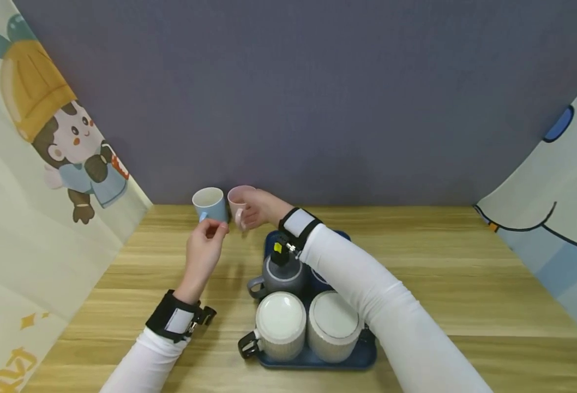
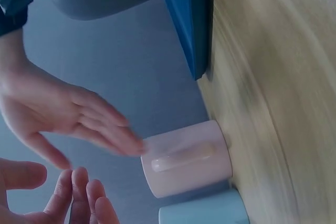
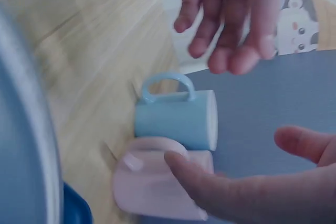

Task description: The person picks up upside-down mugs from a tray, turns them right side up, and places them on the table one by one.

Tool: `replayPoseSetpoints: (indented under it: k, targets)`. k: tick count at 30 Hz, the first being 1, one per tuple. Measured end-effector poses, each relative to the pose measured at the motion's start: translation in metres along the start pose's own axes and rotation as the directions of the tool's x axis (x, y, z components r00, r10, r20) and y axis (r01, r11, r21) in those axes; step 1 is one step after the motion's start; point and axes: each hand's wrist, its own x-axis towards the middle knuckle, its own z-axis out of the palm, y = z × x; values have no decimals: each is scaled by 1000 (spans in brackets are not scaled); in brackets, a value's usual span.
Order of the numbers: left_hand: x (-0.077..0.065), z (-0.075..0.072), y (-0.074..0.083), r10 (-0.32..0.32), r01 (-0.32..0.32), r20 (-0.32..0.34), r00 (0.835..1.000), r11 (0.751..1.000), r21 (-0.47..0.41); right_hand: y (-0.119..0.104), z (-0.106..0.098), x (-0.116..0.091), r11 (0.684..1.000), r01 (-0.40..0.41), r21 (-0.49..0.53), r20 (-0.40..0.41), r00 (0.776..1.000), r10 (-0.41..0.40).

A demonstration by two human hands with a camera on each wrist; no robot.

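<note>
A light blue mug (image 1: 212, 207) and a pink mug (image 1: 234, 206) stand upright side by side at the back of the table, against the grey wall. My left hand (image 1: 204, 252) is in front of the blue mug, thumb and loosely bent fingers apart, holding nothing. Beside the pink mug is my right hand (image 1: 265, 207), its fingers extended near the handle (image 3: 157, 144). The right wrist view shows a gap between thumb and forefinger, with no mug gripped. Whether a right fingertip touches the pink mug is hard to tell.
A dark blue tray (image 1: 369, 357) sits nearer to me, under my right forearm. On it, upside down, are a grey mug (image 1: 284, 275) and two ribbed cream mugs (image 1: 281, 322) with dark handles. Another dark item is partly hidden by the sleeve. Printed curtains flank the table.
</note>
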Motion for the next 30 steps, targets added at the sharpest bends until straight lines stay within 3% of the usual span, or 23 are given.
replayPoseSetpoints:
  k: [2,5,7,9,13,19,24,30]
  targets:
    - [2,2,0,9,-9,3,1000,1000,4,-2,-2,-26,991,93,-99,6,996,-93]
    - [4,5,0,10,-9,11,1000,1000,-5,-5,-7,-58,972,176,-158,58,984,-169]
    - [5,8,0,8,-8,12,1000,1000,-8,-7,-12,-65,949,211,-235,73,977,-199]
    - [6,10,1,8,-8,15,1000,1000,-3,-8,-17,-72,916,242,-320,74,970,-230]
    - [8,15,1,8,-8,15,1000,1000,5,-6,-29,-80,813,300,-500,49,946,-320]
    - [7,18,-2,21,-21,28,999,1000,9,5,-47,-93,691,374,-618,34,892,-451]
    - [3,19,-5,20,-22,60,998,999,33,22,-65,-108,593,430,-681,21,821,-571]
    - [-1,16,-8,25,-29,74,997,998,48,43,-88,-125,522,409,-749,-18,774,-633]
